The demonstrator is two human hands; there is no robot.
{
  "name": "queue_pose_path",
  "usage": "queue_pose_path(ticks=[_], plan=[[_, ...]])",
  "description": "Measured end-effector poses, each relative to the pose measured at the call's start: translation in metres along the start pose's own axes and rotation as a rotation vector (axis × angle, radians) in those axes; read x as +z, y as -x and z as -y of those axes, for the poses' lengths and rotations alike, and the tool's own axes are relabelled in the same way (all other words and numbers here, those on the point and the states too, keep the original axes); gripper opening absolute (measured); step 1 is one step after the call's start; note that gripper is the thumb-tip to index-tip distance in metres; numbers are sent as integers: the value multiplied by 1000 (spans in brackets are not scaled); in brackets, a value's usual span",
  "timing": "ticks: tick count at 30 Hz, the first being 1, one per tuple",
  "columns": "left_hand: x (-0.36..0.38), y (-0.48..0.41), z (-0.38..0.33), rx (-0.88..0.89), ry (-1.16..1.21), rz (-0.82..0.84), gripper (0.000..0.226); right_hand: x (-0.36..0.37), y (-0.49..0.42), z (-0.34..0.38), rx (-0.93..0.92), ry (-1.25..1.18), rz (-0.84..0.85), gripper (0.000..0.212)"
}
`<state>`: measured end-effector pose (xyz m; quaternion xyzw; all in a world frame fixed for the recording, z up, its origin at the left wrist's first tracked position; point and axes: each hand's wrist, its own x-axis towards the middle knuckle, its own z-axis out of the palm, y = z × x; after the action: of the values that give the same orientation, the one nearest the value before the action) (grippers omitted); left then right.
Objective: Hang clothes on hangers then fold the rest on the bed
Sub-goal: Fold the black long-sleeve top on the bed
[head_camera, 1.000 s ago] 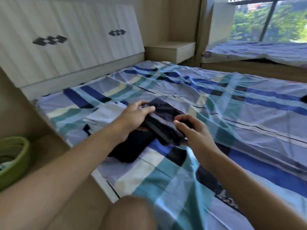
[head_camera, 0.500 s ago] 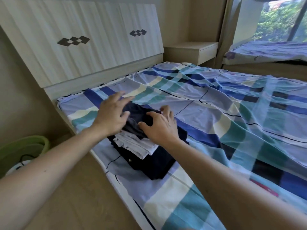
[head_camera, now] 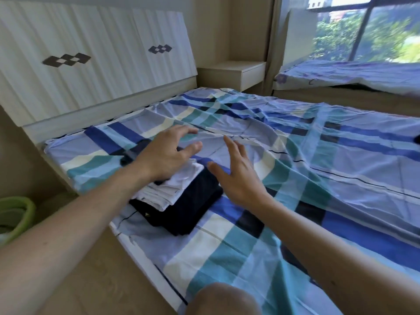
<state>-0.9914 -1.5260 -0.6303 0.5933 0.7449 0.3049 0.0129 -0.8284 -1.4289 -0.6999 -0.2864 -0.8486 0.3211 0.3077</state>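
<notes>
At the far left the green basket [head_camera: 22,210] sits on the floor. My left hand [head_camera: 163,155] is over the far end of the folded pile [head_camera: 179,201], fingers spread wide and holding nothing. The pile lies near the left edge of the bed [head_camera: 318,201]: a white piece [head_camera: 172,187] on a larger dark navy piece [head_camera: 193,210], its long axis slanting from the bed's edge toward the far right. A small pale mark [head_camera: 147,214] on the navy corner is too small to read. My right hand [head_camera: 238,176] is just right of the pile, fingers straight and splayed, empty. Half a second ago both hands pressed on the pile; now they have lifted off.
</notes>
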Motion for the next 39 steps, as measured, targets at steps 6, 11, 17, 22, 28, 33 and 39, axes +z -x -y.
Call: queue_pose_path(ticks=[6, 11, 17, 22, 28, 33, 39], plan=[[120, 9, -137, -28, 602, 27, 26, -127, 93, -72, 167, 46, -251, 71], [202, 14, -251, -14, 820, 266, 5, -235, 175, -143, 392, 96, -486, 63], [276, 32, -325, 94, 810, 430, 10, -328, 260, -226, 685, 230, -616, 48], [312, 42, -340, 143, 734, 520, 26, -363, 284, -291, 851, 368, -524, 48], [337, 40, -348, 99, 744, 547, 15, -400, 255, -363, 970, 591, -367, 52], [348, 31, -341, 56, 779, 557, 16, -426, 228, -407, 1055, 704, -307, 42], [338, 14, -329, 23, 789, 540, 18, -431, 230, -434, 1151, 707, -344, 61]])
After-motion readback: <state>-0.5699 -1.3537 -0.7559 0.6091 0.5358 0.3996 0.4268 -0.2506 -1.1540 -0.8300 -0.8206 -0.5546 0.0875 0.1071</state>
